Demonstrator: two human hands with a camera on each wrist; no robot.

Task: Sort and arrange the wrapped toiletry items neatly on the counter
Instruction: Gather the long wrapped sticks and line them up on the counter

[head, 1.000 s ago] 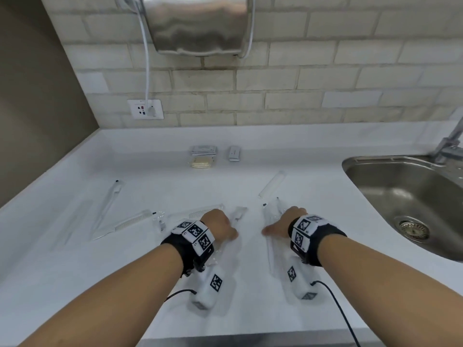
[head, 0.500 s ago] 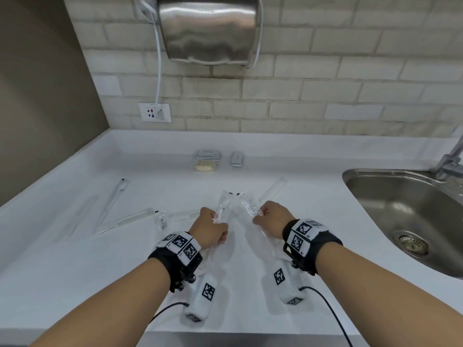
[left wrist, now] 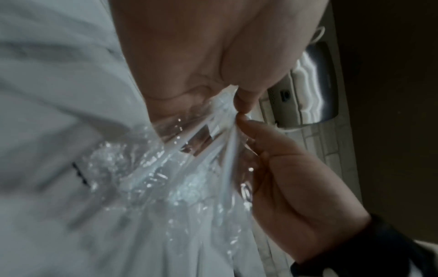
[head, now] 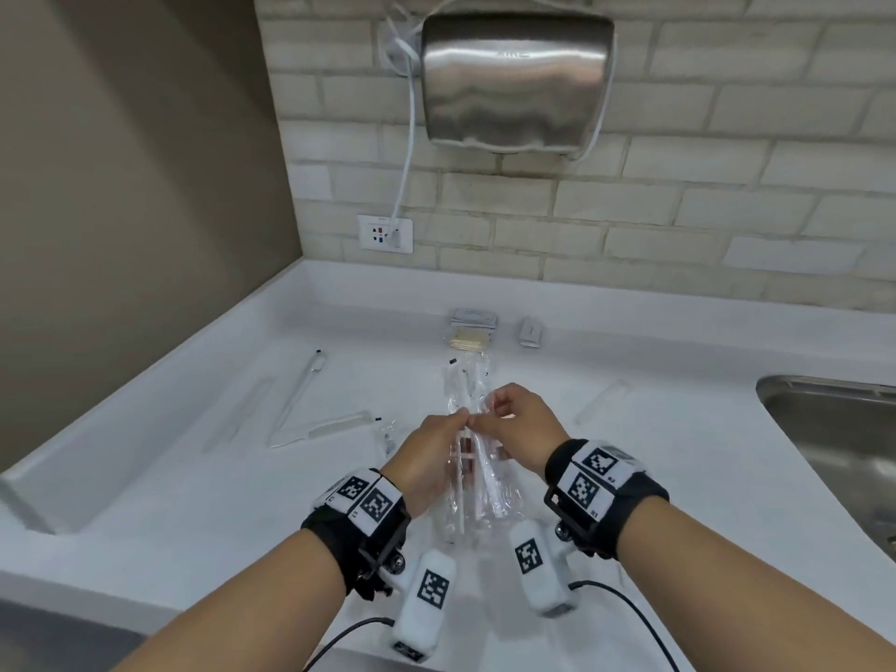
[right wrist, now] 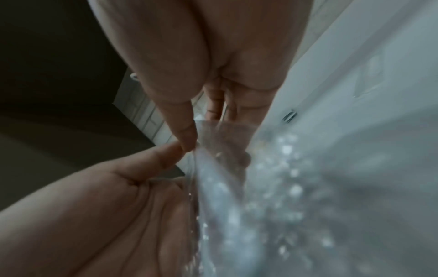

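Note:
Two long clear-wrapped toothbrush packets are held side by side, lifted over the middle of the white counter, tips pointing at the wall. My left hand grips them from the left and my right hand pinches them from the right, fingertips almost touching. The left wrist view shows my left hand and the right hand closed on crinkled wrappers. The blurred right wrist view shows my right hand pinching the wrappers beside the left hand.
A wrapped comb, a long wrapped item and a small packet lie to the left. Another clear packet lies to the right. Small packets and a box sit near the wall. A steel sink is at right.
Each hand took a packet off the counter, lifted it, and the two hands came together so the packets now lie side by side. My view has tilted up.

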